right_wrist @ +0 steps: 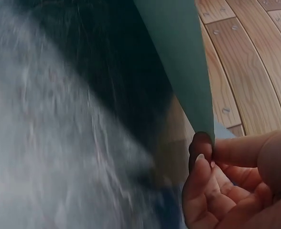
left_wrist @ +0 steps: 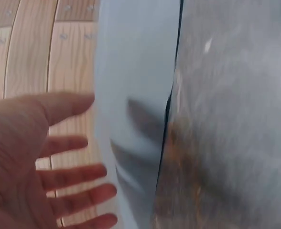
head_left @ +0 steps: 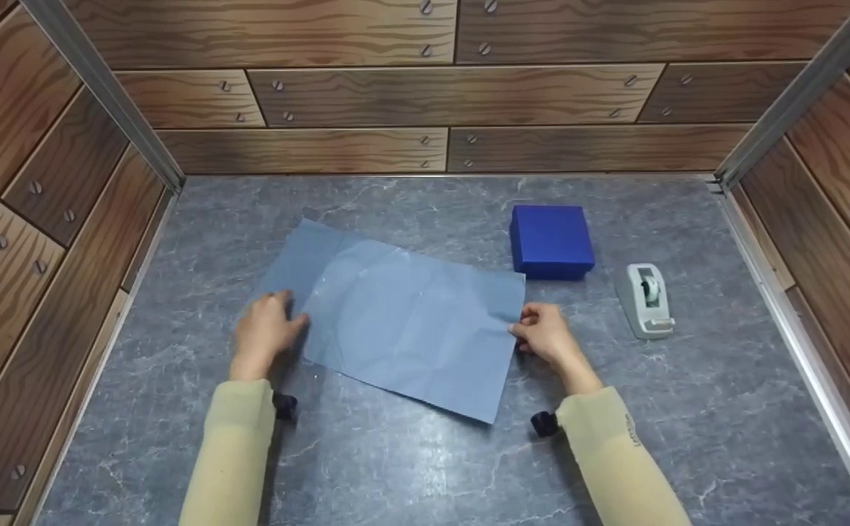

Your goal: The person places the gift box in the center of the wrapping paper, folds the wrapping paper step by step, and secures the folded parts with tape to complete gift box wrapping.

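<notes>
1. Head view put the blue sheet (head_left: 418, 321) between your two hands, stretching leftward from the pinch of your right hand (head_left: 545, 336) to the spread fingers of your left hand (head_left: 264, 332)
2. Your right thumb and fingers pinched the sheet's right edge, and the right wrist view showed that edge rising from your fingertips, a dark shadow falling on the grey tabletop (head_left: 396, 482) beside it
3. Your left hand was spread, its fingers apart and its thumb tip at the sheet's left edge; you could not tell from these views whether it touched the paper
4. Creases and shiny patches marked the sheet's face between your hands, while a darker strip of it ran out just beyond your left fingertips
5. Just beyond your right-hand pinch, on the far side from you, sat a closed-looking blue box (head_left: 553, 241), right beside the sheet's far right corner
6. Right of that same pinch and a little beyond it stood a pale tape dispenser (head_left: 645, 301), apart from both sheet and box
7. Behind your hands, yellowish sleeves (head_left: 235, 446) covered your forearms, and well beyond the grip rose a wood-patterned wall (head_left: 425, 95)
</notes>
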`<state>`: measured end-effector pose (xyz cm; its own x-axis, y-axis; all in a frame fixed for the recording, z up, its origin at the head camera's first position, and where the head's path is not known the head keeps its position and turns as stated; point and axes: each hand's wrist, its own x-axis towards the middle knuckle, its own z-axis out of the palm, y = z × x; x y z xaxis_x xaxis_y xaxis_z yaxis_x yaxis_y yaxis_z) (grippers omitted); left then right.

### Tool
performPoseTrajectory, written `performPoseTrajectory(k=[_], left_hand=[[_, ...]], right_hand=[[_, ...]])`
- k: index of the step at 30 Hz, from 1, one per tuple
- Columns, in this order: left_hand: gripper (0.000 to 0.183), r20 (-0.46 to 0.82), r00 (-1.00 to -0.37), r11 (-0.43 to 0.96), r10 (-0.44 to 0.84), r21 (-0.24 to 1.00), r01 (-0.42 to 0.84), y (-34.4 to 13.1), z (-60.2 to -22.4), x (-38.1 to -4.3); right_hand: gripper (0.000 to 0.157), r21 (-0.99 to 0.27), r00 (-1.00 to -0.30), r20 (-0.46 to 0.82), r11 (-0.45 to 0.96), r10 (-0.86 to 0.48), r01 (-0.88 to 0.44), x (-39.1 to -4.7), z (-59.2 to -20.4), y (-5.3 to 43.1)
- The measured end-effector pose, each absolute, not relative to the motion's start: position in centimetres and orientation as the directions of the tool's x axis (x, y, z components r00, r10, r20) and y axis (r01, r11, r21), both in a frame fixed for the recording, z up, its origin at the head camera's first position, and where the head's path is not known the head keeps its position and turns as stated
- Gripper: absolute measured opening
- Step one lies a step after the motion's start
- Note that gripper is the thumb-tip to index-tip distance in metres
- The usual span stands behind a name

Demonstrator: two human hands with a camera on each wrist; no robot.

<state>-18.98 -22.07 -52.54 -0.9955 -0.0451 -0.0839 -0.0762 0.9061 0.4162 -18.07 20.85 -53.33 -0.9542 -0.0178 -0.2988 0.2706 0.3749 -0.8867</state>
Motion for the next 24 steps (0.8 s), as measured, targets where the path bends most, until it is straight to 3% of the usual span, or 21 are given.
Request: performPoseTrajectory(k=[12,24], left_hand=[[0.053,-0.183,-0.952,0.890,-0.244,0.348,-0.295,-24.1,-52.8,-20.4],[0.046,-0.153,-0.944,0.881,-0.291,0.342,-0.327,-23.7,-53.1,-20.7]], right_hand=[[0.015,-0.849,-0.952,-0.306,0.454,-0.004,0.271,-18.1,-53.5,22.8],[0.015,-0.831,-0.968,-0.252,0.510,0.006,0.220,-17.8,-53.7,22.8]])
